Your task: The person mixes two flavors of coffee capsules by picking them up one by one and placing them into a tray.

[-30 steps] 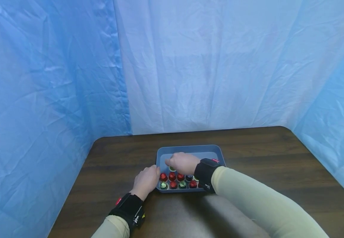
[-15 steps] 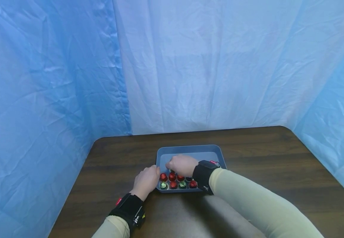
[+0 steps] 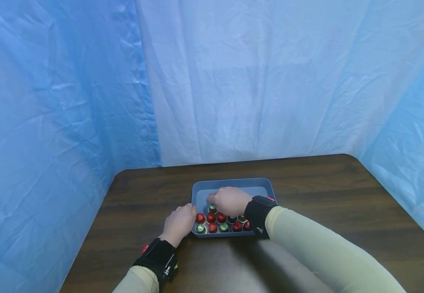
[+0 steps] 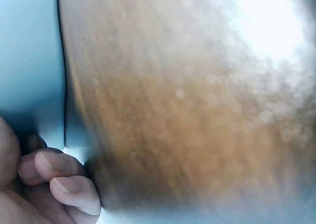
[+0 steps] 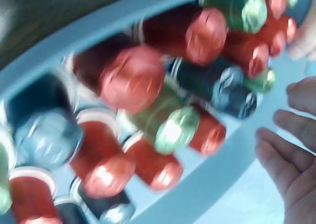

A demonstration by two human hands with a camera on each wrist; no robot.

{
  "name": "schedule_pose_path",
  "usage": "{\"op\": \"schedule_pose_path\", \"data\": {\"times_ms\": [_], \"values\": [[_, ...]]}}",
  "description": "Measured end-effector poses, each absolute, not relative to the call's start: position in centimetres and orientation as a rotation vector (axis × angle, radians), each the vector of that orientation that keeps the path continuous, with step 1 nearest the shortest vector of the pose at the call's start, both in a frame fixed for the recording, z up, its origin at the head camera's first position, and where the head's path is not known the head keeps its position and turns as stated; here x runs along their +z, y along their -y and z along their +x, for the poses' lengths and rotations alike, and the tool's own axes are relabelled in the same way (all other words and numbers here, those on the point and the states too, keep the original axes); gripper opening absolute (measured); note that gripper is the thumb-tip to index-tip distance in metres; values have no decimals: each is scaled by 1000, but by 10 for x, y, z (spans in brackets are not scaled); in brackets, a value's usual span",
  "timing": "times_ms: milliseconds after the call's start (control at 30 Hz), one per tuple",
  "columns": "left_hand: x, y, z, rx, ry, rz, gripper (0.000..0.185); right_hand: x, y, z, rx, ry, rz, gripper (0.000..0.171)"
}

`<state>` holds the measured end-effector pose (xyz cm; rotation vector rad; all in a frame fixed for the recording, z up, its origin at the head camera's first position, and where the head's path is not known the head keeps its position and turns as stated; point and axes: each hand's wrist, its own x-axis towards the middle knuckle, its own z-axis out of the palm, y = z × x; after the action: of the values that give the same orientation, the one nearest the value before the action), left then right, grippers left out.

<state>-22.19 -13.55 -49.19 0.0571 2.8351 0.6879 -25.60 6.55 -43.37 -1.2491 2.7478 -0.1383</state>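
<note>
A blue-grey tray (image 3: 234,183) lies on the table, with several coffee capsules (image 3: 221,217) in it, narrow end up, in red, green and dark blue. At the tray's left rim is my left hand (image 3: 180,221); the left wrist view shows its fingers (image 4: 66,184) curled at the tray's wall. My right hand (image 3: 230,200) is above the tray, fingertips close over a green capsule (image 3: 212,209) at the left of the third row. In the right wrist view, its visible fingers (image 5: 296,135) are apart, with nothing between them. The forearm and wrist hide the capsules on the right.
The dark brown wooden table (image 3: 153,187) surrounds the tray. Blue-white sheets (image 3: 234,81) hang along its back and sides. A black strap (image 3: 158,258) circles each wrist. More capsules (image 5: 123,165) stand in rows in the right wrist view.
My right hand dipped over the green capsule, then rose slightly and shifted right, so the capsule shows again beneath the fingertips. My left hand stays at the tray's left rim.
</note>
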Motion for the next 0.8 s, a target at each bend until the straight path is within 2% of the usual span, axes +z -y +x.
{"op": "schedule_pose_path", "data": {"times_ms": [300, 567, 800], "values": [[-491, 139, -224, 675, -2813, -9, 31, -425, -102, -273, -203, -2979, -1165, 38], [-488, 147, -225, 678, -2784, 12, 33, -419, -136, -284, -245, -3080, -828, 46], [-484, 155, -233, 687, -2765, 13, 54, -419, -164, -291, -350, -3079, -552, 52]]}}
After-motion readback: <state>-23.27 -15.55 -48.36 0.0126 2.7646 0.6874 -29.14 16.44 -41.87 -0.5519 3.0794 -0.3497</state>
